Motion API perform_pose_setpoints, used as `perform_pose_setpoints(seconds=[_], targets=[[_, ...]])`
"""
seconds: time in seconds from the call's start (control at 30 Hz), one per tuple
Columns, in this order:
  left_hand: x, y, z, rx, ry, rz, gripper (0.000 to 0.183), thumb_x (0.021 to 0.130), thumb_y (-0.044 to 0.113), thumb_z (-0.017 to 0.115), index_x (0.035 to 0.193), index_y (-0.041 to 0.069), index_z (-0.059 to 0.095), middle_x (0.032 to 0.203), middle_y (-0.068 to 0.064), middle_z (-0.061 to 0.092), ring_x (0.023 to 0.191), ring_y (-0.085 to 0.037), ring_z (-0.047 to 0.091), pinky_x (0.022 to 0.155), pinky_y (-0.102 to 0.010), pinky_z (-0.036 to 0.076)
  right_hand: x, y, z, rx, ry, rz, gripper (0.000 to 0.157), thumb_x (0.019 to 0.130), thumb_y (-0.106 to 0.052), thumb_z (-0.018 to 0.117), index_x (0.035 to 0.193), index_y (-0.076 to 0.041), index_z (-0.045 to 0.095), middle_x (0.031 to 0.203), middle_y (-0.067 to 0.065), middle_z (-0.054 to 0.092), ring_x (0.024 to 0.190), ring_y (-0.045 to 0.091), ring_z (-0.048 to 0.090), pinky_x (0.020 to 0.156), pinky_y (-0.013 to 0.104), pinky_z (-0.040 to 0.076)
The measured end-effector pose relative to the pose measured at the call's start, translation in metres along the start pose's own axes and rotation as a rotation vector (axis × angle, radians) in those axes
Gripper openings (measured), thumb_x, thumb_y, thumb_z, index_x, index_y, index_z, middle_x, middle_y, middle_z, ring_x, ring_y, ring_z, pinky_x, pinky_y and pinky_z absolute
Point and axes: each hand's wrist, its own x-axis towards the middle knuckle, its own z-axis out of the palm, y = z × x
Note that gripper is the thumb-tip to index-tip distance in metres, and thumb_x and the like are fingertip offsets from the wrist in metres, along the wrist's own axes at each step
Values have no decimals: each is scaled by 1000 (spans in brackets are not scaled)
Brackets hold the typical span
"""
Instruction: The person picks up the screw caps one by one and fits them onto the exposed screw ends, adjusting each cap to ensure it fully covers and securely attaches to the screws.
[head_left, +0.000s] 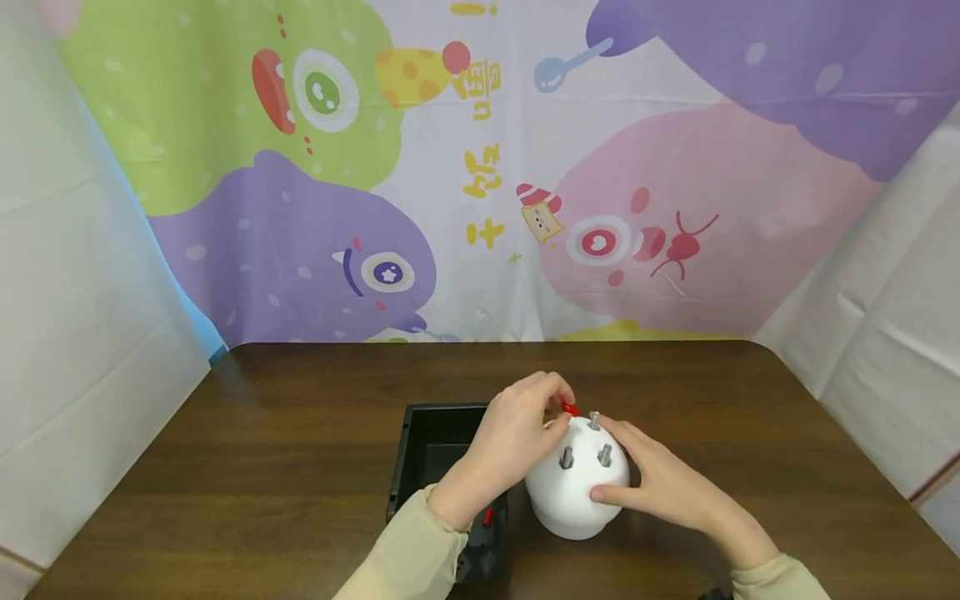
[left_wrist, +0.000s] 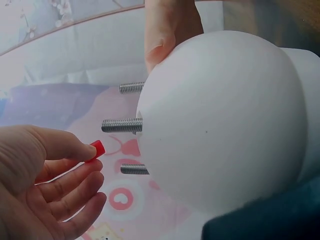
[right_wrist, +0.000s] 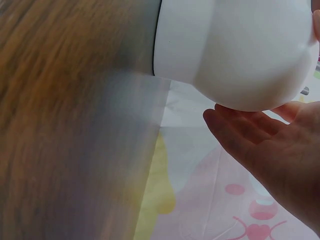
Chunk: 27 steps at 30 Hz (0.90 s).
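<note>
the left hand [head_left: 517,429] is pinching a small red piece [left_wrist: 98,148], thumb and index finger closed on it, while its other fingers are curving loosely beneath. its forearm is slanting up from the lower left. the right hand [head_left: 660,471] is holding a white dome [head_left: 573,504], thumb lying along the near side and fingers reaching round the far side. the red piece is sitting at the left fingertips, near the ends of the metal studs [left_wrist: 122,125] that are jutting from the dome. the left wrist view is showing a gap there, along with the screw threads; from the head view the piece is appearing right against the dome's top. the right wrist view is giving the smooth lower band [right_wrist: 181,42] of the dome. only the head view is showing a second red piece [head_left: 488,517], which is lying in a black bin [head_left: 396,475] standing just left of the dome on the brown table [head_left: 262,467]. behind, a cartoon-printed cloth [head_left: 487,308] is hanging.
</note>
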Motion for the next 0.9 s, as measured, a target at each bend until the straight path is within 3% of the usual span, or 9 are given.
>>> perform_pose_setpoints(seconds=[0.2,0.9], targets=[[2,3,2,3,-36,-29,9,76,18,61,84,18,57,80,8,57,70,-5,52,62,-16,44,0,1,0,7,-3,1,79,66,-52,62,131,-25,27,124,-9,37,107,7,41,84,37,38],[8,2,14,46,-28,12,10,75,14,62,84,18,59,77,7,57,71,-4,48,58,-14,40,0,0,-1,38,-30,18,78,66,-51,62,131,-26,26,123,-9,37,106,8,42,82,39,38]])
